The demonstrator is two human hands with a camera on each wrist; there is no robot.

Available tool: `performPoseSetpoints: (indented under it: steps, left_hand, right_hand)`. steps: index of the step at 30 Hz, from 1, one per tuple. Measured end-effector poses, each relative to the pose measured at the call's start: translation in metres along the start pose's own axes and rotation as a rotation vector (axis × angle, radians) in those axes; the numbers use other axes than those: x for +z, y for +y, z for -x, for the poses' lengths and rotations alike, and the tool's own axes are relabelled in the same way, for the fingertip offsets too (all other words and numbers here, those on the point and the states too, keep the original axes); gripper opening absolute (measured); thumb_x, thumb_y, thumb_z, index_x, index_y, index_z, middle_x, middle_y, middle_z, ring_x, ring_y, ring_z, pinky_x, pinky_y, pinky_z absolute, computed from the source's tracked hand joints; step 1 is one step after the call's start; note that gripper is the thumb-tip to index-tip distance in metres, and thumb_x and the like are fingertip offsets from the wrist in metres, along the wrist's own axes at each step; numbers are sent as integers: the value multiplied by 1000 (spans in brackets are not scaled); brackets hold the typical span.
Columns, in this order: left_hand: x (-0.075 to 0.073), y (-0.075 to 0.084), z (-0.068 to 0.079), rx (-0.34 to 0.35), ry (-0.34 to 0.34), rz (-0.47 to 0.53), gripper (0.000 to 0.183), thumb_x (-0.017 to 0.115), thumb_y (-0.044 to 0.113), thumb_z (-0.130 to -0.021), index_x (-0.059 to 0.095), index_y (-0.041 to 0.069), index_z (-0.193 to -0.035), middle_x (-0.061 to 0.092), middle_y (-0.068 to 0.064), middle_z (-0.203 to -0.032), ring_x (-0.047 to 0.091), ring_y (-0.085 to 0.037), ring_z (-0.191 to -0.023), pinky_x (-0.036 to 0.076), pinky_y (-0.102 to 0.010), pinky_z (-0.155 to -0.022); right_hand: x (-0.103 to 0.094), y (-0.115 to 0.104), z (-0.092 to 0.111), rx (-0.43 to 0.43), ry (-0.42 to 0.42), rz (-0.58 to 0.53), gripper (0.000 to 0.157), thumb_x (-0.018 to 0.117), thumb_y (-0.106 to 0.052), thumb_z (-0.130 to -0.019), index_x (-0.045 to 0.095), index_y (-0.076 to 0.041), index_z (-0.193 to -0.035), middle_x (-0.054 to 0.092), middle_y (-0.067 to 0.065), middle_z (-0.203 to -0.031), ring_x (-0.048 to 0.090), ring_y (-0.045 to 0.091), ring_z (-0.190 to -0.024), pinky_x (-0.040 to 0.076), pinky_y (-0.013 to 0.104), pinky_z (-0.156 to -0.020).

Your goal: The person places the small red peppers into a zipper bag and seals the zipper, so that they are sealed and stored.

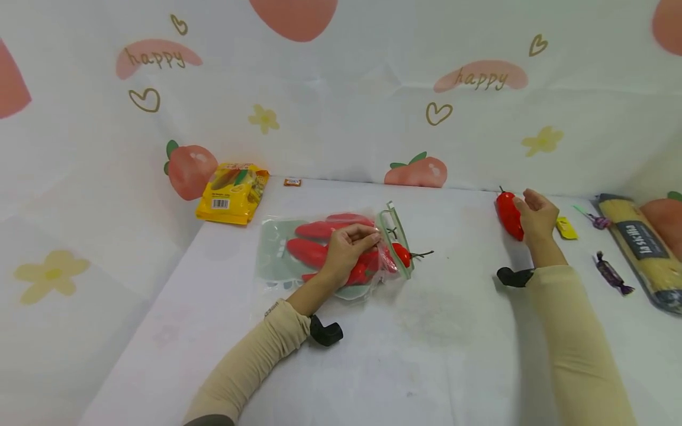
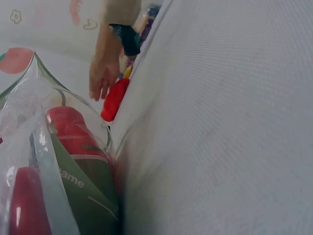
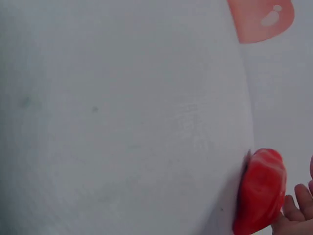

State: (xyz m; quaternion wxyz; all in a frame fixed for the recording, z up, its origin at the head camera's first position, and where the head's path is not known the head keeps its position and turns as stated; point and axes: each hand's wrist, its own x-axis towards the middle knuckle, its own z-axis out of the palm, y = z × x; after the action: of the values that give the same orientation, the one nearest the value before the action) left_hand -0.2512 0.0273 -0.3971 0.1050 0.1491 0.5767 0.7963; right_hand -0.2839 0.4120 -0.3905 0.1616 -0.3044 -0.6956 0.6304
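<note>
A clear zip bag (image 1: 274, 236) with a green print lies on the table, several red peppers (image 1: 306, 252) inside. My left hand (image 1: 343, 254) pinches its plastic close to the mouth, which faces right. One pepper (image 1: 401, 254) lies at that opening, its stem poking out. The left wrist view shows the bag (image 2: 36, 88) held partly open. Farther right, a loose red pepper (image 1: 508, 216) rests on the table with my right hand (image 1: 538, 222) just beside it. In the right wrist view the fingers (image 3: 303, 198) are loosely bent next to the pepper (image 3: 261, 188), not wrapped round it.
A yellow snack packet (image 1: 234, 195) and a small brown wrapped sweet (image 1: 292, 182) are at the back left. On the right lie a yellow sachet (image 1: 566, 228), a lollipop (image 1: 600, 222), a purple wrapped candy (image 1: 613, 275) and a pasta pack (image 1: 642, 239). Printed cloth walls stand behind.
</note>
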Motion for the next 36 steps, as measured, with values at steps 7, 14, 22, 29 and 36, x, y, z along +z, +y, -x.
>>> performPoseSetpoints:
  steps: [7,14,22,29,36]
  left_hand:
    - [2,1,1,-19,-6,-4,22,59,-1,-86,57,-13,-105,67,6,-81,65,-7,-76,56,-21,-71]
    - [3,-1,0,-1,-16,-6,22,59,-1,-86,57,-13,-104,67,7,-81,65,-7,-74,56,-20,-70]
    - [4,-2,0,9,-18,37,22,57,-4,-86,55,-17,-103,68,7,-77,65,-5,-71,55,-18,-67]
    - [3,0,0,14,-6,19,22,57,-3,-87,56,-17,-104,68,6,-78,65,-5,-71,56,-19,-69]
    - [3,0,1,7,3,16,22,57,-3,-87,56,-17,-104,68,7,-78,65,-5,-71,56,-19,-69]
  right_hand:
    - [-4,11,-4,35,-57,285,69,54,-37,-89,19,-19,-146,18,1,-153,15,16,-142,15,30,-116]
    - [0,16,-1,-22,-134,391,72,51,-34,-92,10,-12,-146,14,12,-153,12,29,-142,16,41,-116]
    - [25,0,24,-50,-37,140,57,45,-23,-89,31,-19,-144,50,-1,-109,48,9,-101,44,25,-93]
    - [73,-16,60,-1,-57,-378,22,53,-18,-91,46,-18,-112,54,-3,-96,52,4,-80,47,10,-58]
    - [118,-8,103,37,-215,-404,45,45,-19,-96,24,-16,-136,38,10,-141,49,18,-112,42,27,-101]
